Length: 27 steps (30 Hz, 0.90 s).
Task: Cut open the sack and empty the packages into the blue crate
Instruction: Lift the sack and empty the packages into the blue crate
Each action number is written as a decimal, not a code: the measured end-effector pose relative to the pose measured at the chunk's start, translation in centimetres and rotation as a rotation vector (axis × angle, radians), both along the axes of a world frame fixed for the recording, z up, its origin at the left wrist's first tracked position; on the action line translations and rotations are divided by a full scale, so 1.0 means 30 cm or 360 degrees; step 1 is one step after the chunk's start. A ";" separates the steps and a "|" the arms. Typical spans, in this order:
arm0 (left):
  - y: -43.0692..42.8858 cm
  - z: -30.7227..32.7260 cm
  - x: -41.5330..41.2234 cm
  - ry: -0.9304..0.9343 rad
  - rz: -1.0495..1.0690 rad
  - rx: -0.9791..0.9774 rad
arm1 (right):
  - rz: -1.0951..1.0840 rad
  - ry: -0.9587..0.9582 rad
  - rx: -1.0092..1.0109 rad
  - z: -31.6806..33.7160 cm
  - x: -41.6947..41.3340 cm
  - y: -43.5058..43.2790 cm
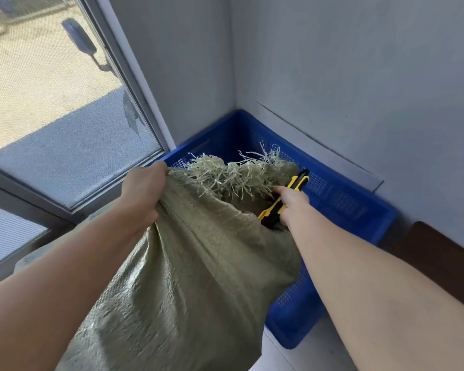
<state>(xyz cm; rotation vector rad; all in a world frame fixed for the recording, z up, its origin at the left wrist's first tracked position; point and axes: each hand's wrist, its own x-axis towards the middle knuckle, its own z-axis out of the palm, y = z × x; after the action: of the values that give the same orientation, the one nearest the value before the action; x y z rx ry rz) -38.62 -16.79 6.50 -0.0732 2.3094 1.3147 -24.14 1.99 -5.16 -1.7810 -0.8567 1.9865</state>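
Forearms come in from the two lower corners, one on each side of a woven olive-green sack [193,263] that fills the lower middle and slants up and away. On the sack's left edge the left hand [142,191] has its fingers curled tight into a bunched fold of the cloth near the top. On the right edge the right hand [292,203] is closed round a yellow-and-black utility knife [297,182] and is touching the rim of the sack's mouth. One end of the knife sticks up past the fingers and the other points down beside the wrist. Whether the blade is out cannot be told. Between the hands the mouth gapes open, its cut edge ragged with pale frayed strands [225,178]. The inside is dark, and what it holds cannot be made out. Just behind and beneath the mouth stands the blue crate [346,202] with perforated walls. The sack hides its near left part and the right arm crosses its right side. The crate is pushed into the corner of the room, touching the grey wall [359,62] on both sides. A dark brown board [439,253] lies to the right of it, along the wall. To the left a large window [65,103] in a grey frame looks out on sunlit ground with a band of shadow.
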 end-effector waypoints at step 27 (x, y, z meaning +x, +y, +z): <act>0.244 -0.012 0.021 -0.0214 -0.0248 0.0103 | 0.0949 0.0593 0.0497 0.258 -0.113 -0.157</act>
<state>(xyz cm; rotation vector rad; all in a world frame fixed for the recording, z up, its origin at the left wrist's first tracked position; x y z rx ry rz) -37.98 -9.46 6.15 0.0377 2.1133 1.2648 -27.54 -2.74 2.58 -1.0040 -1.5853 2.2560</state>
